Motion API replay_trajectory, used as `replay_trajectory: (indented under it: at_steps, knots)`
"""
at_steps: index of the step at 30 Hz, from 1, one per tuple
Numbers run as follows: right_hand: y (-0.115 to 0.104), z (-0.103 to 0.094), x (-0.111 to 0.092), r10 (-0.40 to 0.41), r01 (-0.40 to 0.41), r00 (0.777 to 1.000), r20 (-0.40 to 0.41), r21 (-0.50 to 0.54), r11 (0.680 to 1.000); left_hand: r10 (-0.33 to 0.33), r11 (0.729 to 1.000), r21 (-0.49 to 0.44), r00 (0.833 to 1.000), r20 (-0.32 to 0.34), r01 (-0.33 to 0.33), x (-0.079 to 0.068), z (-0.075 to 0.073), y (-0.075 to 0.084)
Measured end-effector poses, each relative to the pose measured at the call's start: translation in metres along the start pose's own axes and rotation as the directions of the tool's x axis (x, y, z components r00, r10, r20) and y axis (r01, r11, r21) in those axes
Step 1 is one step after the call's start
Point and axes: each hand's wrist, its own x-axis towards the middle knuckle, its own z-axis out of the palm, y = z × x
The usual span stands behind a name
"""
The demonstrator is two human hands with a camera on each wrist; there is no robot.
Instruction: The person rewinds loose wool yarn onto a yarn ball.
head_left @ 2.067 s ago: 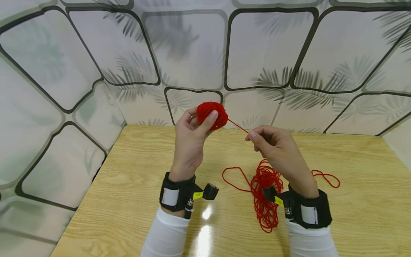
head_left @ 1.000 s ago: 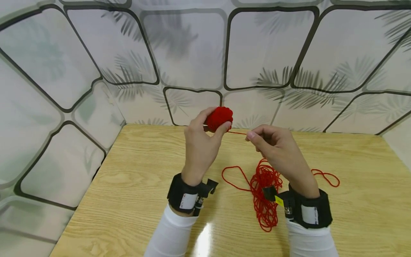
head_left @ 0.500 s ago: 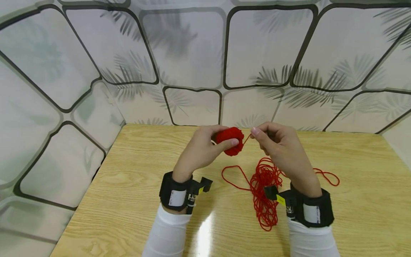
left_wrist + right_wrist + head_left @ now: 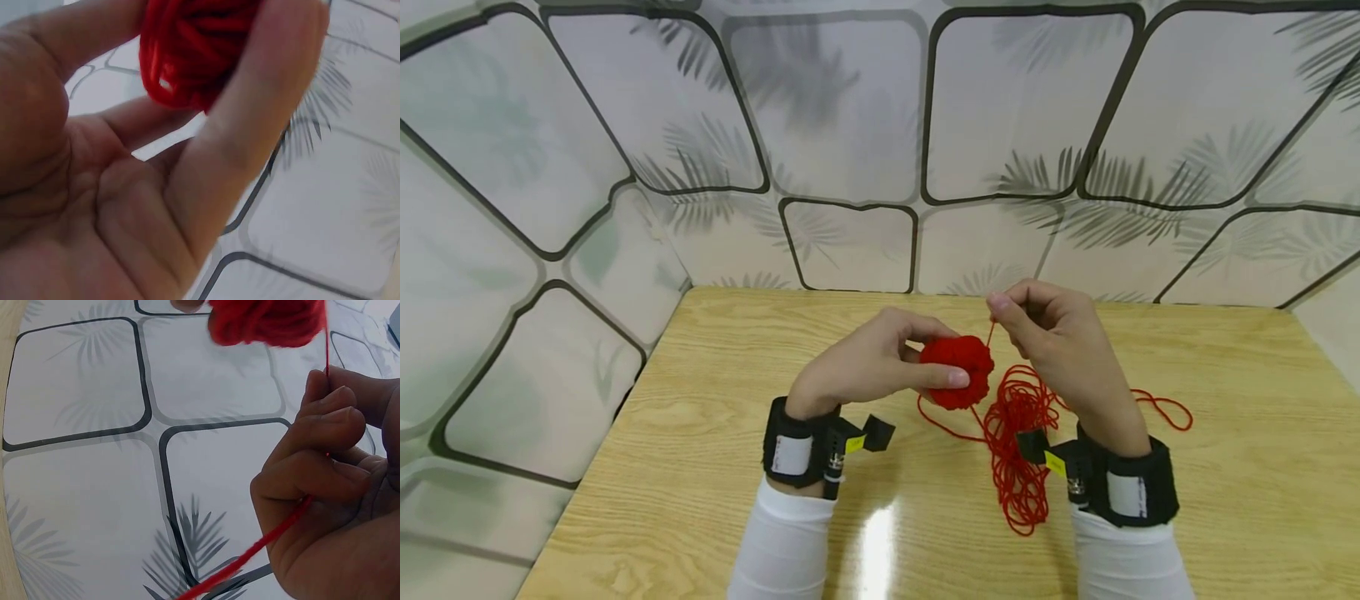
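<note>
In the head view my left hand (image 4: 880,358) holds a red ball of yarn (image 4: 958,372) above the table, thumb across its near side. The left wrist view shows the wound strands of the ball (image 4: 194,50) between thumb and fingers. My right hand (image 4: 1060,350), up and to the right of the ball, pinches the yarn strand (image 4: 990,335) that runs taut from it. In the right wrist view the yarn (image 4: 250,550) passes through the curled fingers of the right hand (image 4: 331,469) and trails away below.
A loose heap of red yarn (image 4: 1021,475) lies on the wooden table (image 4: 700,467) between the forearms. One loop (image 4: 1172,412) spreads out to its right. A patterned cloth wall (image 4: 850,108) rises behind the table.
The left hand has turned and come down and rightward with the yarn ball, which now sits lower than the right hand. The right hand has risen slightly, still pinching the strand.
</note>
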Motion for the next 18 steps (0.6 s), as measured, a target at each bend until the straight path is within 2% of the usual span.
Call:
replay_trajectory:
  at_steps: [2, 5, 8, 10, 12, 14, 16, 18]
  knots:
    - [-0.0002, 0.0006, 0.0, 0.002, -0.002, 1.0, -0.002, 0.011, 1.0, 0.037, 0.999, -0.031, 0.998, 0.051, -0.036, -0.0009, -0.0009, 0.001]
    - [-0.0011, 0.0021, -0.0001, 0.003, -0.002, 1.0, -0.008, 0.032, 0.999, 0.105, 0.987, -0.135, 0.988, 0.114, -0.089, -0.0011, -0.0008, 0.0024]
    - [-0.0013, 0.0038, 0.0004, -0.003, 0.003, 1.0, -0.005, 0.062, 0.998, 0.171, 0.959, -0.249, 0.978, 0.115, -0.139, 0.0003, 0.0002, -0.0004]
    - [-0.0003, 0.0046, 0.0013, -0.008, 0.007, 1.0, 0.008, 0.082, 0.997, 0.195, 0.937, -0.307, 0.979, 0.059, -0.168, 0.0004, 0.002, 0.0023]
    - [0.0012, 0.0051, 0.002, -0.027, 0.022, 0.999, 0.046, 0.108, 0.994, 0.207, 0.914, -0.35, 0.978, -0.03, -0.204, 0.0009, 0.0036, 0.0045]
    - [0.0025, 0.0053, 0.0025, -0.039, 0.03, 0.996, 0.077, 0.112, 0.993, 0.206, 0.892, -0.381, 0.969, -0.139, -0.244, 0.0018, 0.0047, 0.0061]
    - [0.0031, 0.0055, 0.0026, -0.043, 0.033, 0.994, 0.1, 0.104, 0.994, 0.188, 0.861, -0.421, 0.948, -0.255, -0.284, 0.003, 0.0053, 0.0074]
    - [0.0032, 0.0059, 0.0026, -0.038, 0.031, 0.993, 0.112, 0.061, 0.998, 0.17, 0.835, -0.436, 0.91, -0.378, -0.337, 0.0052, 0.0055, 0.0079]
